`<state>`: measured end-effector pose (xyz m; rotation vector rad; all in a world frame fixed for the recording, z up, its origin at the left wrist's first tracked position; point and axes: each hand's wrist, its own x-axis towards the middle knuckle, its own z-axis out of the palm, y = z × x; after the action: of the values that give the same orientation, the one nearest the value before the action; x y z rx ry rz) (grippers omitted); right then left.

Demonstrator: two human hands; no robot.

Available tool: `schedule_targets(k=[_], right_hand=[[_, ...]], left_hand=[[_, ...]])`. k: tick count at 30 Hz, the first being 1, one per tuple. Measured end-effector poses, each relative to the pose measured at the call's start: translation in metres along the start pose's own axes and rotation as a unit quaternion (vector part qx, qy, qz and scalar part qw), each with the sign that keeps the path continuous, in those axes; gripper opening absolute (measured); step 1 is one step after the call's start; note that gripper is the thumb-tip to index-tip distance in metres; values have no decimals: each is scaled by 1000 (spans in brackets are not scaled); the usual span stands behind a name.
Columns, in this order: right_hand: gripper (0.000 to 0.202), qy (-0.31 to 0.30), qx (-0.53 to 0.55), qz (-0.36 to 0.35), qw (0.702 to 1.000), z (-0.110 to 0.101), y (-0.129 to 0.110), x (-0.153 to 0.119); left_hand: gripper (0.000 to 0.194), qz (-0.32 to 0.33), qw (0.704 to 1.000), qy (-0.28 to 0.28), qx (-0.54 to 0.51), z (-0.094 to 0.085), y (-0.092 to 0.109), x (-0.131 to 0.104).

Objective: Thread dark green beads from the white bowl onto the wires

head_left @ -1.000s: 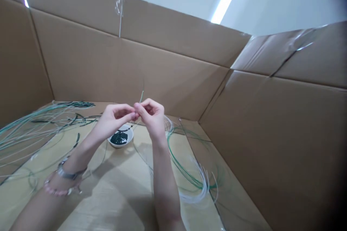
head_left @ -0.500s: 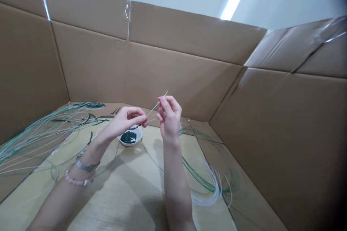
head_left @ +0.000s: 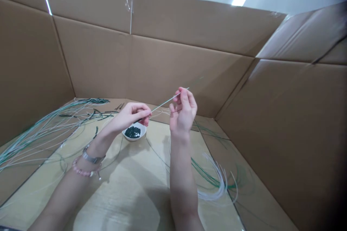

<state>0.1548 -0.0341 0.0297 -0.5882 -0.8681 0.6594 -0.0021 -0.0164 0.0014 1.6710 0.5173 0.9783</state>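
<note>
My left hand (head_left: 134, 113) pinches one end of a thin pale strand (head_left: 164, 103), and my right hand (head_left: 183, 112) pinches it further along, its tip poking up past the fingers. The strand runs taut between both hands, held above a wooden tabletop (head_left: 130, 195). Just under my left hand sits a small white bowl (head_left: 133, 132) holding dark green beads. A bracelet and a watch are on my left wrist.
Tall cardboard walls (head_left: 168, 65) enclose the table on three sides. Several long green and clear strands (head_left: 40, 130) spread over the left of the table, and a curved bundle of green and clear strands (head_left: 214, 180) lies at the right.
My hands were pressed together a second ago; now they have drawn apart, the right hand moving up and right, pulling the strand out between them.
</note>
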Motion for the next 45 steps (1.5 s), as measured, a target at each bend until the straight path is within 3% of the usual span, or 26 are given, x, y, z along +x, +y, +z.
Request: schedule_targets(k=[11,18,21,23,26,29,33,37,45], right_hand=[[16,17,16,-25,999,2,-7,-4],[12,42,39,-48,997,-2,-6,-2],[15,46,51,-46,997,-5,-4,3],[24,18,62,-33,997,-6,-1,5],[38,-113,33,25,993,-2,7,3],[27,-217,-41,49,974,8,15,-5],[13,-220,-56,26,974,14,16,-11],[8,-203,-57,2,977,6,10,-6],[9,-220,-70,-26,973,4,5,-7]], left_hand=[[19,-6,1000,-2,-20,10,19,-12],[22,-27,998,-42,-27,3,9,-6],[22,-24,998,-33,-51,4,5,-4],[22,-8,997,4,-80,6,3,-3],[25,18,990,69,-126,9,2,-1],[29,27,983,97,-151,12,3,0],[32,30,984,92,-150,12,5,0],[28,43,987,83,-130,13,7,-3],[9,128,970,199,62,22,20,-16]])
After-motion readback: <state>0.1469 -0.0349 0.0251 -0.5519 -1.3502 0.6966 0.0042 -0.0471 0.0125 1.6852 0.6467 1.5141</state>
